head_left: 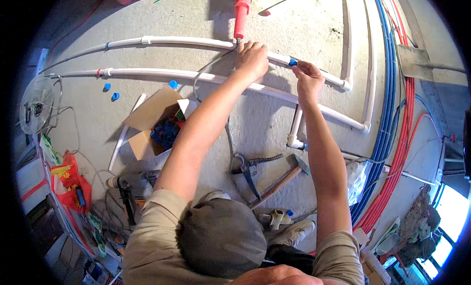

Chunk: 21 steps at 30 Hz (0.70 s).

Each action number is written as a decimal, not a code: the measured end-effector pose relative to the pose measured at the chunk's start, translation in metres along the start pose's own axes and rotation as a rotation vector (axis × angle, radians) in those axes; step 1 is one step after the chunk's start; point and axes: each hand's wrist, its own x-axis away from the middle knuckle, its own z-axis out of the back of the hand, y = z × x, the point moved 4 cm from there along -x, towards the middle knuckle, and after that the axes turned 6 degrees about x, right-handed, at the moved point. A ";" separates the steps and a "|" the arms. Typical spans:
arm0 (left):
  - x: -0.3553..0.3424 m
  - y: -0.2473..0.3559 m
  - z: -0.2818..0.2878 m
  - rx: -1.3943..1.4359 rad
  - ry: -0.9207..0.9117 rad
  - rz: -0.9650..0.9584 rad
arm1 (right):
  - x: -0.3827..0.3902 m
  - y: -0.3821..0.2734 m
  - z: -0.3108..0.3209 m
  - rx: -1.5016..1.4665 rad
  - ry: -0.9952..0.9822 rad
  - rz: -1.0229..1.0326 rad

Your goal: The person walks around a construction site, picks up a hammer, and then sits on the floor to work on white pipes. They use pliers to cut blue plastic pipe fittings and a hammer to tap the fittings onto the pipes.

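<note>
A long white plastic pipe [191, 41] runs across the concrete surface, and my left hand [252, 60] is closed around it. Just right of that, the fingers of my right hand [309, 80] are pinched together at a small blue piece [293, 62] on the same pipe. The fingertips hide part of the blue piece. A red cylindrical tool [241, 15] with a dark end stands beyond my left hand, its lower tip close to the pipe and the knuckles. Nearer me, a second white pipe [196, 75] passes below both wrists.
Blue pipes [387, 89] and red pipes [408, 103] bend along the right. An open cardboard box [152, 111] of small parts sits left of my left forearm. Nearer lie a hammer [282, 184], dark-handled pliers or cutters [250, 174], a drill [127, 192] and cords.
</note>
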 end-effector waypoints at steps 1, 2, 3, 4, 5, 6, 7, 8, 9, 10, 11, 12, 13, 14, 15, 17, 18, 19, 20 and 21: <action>0.000 -0.002 -0.009 -0.001 0.032 0.020 | -0.004 0.005 -0.002 0.003 0.005 -0.002; 0.002 -0.002 -0.015 -0.004 0.064 0.039 | -0.006 0.008 -0.006 0.003 0.010 -0.003; 0.004 -0.002 -0.020 0.005 0.110 0.019 | -0.007 0.010 -0.009 0.003 0.015 -0.003; 0.007 -0.001 -0.020 0.008 0.157 -0.001 | -0.003 0.004 -0.010 0.038 0.006 -0.030; 0.009 0.000 -0.020 0.012 0.204 -0.020 | -0.005 0.009 -0.012 0.041 -0.001 -0.012; 0.007 -0.001 -0.020 0.015 0.219 -0.019 | -0.006 0.013 -0.014 0.045 -0.009 0.007; 0.006 0.000 -0.019 -0.003 0.221 -0.019 | -0.005 0.013 -0.014 0.096 -0.003 0.032; 0.005 0.002 -0.018 -0.021 0.223 -0.020 | -0.005 0.016 -0.015 0.045 -0.015 0.029; 0.006 0.002 -0.019 -0.013 0.236 -0.022 | -0.005 0.020 -0.017 -0.006 -0.026 0.026; 0.006 0.003 -0.018 -0.007 0.249 -0.026 | -0.005 0.018 -0.019 -0.059 -0.037 0.024; 0.006 0.004 -0.017 -0.001 0.263 -0.030 | -0.005 0.016 -0.022 -0.049 -0.042 0.010; 0.005 0.004 -0.016 0.042 0.260 -0.022 | -0.006 0.013 -0.028 -0.027 -0.063 0.037; 0.006 0.003 -0.016 0.033 0.275 -0.017 | -0.006 0.009 -0.033 -0.003 -0.085 0.062; 0.006 0.002 -0.016 0.025 0.291 -0.013 | -0.007 0.005 -0.037 0.021 -0.106 0.088; 0.005 0.003 -0.017 0.041 0.289 -0.009 | -0.008 0.002 -0.040 0.141 -0.093 0.091; 0.005 0.003 -0.014 0.067 0.287 0.003 | -0.009 -0.010 -0.042 0.235 -0.110 0.120; 0.005 0.002 -0.015 0.087 0.278 0.006 | -0.010 -0.016 -0.042 0.282 -0.120 0.134; 0.005 0.002 -0.013 0.101 0.316 -0.021 | -0.009 -0.024 -0.042 0.387 -0.125 0.138; 0.005 0.003 -0.012 0.115 0.353 -0.049 | -0.010 -0.028 -0.043 0.416 -0.128 0.163; 0.006 0.002 -0.011 0.131 0.353 -0.053 | -0.010 -0.032 -0.044 0.446 -0.131 0.187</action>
